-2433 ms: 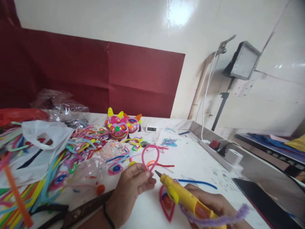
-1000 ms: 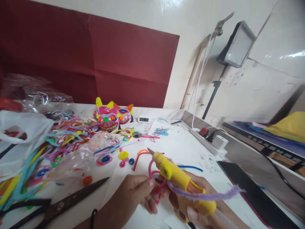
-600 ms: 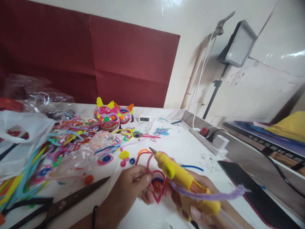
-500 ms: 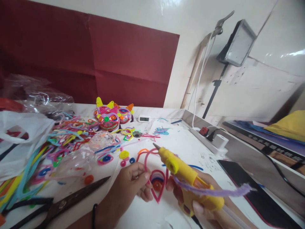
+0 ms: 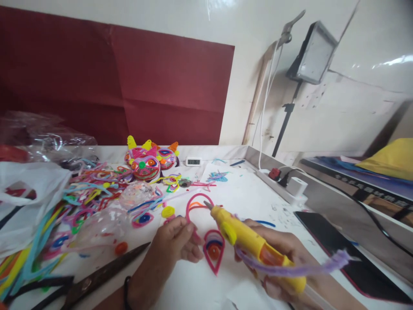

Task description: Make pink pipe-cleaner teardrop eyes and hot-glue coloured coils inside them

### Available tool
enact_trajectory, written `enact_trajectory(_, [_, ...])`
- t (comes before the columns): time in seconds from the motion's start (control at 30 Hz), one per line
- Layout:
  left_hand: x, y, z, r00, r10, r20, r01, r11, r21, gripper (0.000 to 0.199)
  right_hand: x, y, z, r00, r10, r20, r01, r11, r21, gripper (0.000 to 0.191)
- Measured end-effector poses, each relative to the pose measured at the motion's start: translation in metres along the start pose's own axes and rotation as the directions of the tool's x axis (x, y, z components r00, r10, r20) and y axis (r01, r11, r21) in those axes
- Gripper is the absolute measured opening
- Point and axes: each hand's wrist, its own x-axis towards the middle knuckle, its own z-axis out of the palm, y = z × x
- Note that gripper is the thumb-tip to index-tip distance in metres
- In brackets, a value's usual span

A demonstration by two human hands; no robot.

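My left hand (image 5: 177, 242) pinches the end of a pink pipe cleaner (image 5: 188, 206) that arches up over the white table. In my right hand (image 5: 280, 254) is a yellow glue gun (image 5: 251, 241), its metal nozzle beside the arch of the pink strip. A purple pipe cleaner (image 5: 297, 269) runs across the gun's side. Between my hands, a pink teardrop outline (image 5: 215, 266) lies on the table around an orange and blue eye shape (image 5: 214, 251).
Black-handled scissors (image 5: 103, 271) lie front left, beside a pile of pipe cleaners (image 5: 97, 181). Colourful animal-face pieces (image 5: 145, 165) and a small digital clock (image 5: 193, 162) stand behind. A dark phone (image 5: 348, 258) and power strip (image 5: 287, 191) are on the right.
The pink strip and my left hand have shifted left, away from the teardrop piece, which now shows whole. The glue gun's nozzle has moved slightly left and down.
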Motion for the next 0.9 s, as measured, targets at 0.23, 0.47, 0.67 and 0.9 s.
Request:
enact_trajectory(0.23, [-0.004, 0.009, 0.003, 0.991, 0.090, -0.097, -0.098, 0.992, -0.079, 0.034, -0.007, 0.002, -0.001, 0.961, 0.147, 0.233, -0.179, 0.976, 0.122, 0.049])
enact_trajectory(0.47, [-0.005, 0.017, 0.001, 0.952, 0.203, -0.228, -0.235, 0.964, -0.122, 0.029, -0.004, 0.016, -0.001, 0.975, 0.090, 0.203, -0.078, 0.995, -0.066, 0.053])
enact_trajectory(0.67, [-0.009, 0.017, 0.001, 0.933, 0.248, -0.262, -0.279, 0.956, -0.089, 0.022, -0.001, 0.011, -0.008, 0.973, 0.008, 0.229, 0.029, 0.987, -0.157, 0.039])
enact_trajectory(0.9, [-0.010, 0.015, -0.001, 0.929, 0.285, -0.235, -0.298, 0.954, -0.023, 0.016, -0.007, 0.012, 0.004, 0.994, -0.039, 0.105, 0.044, 0.998, -0.045, 0.040])
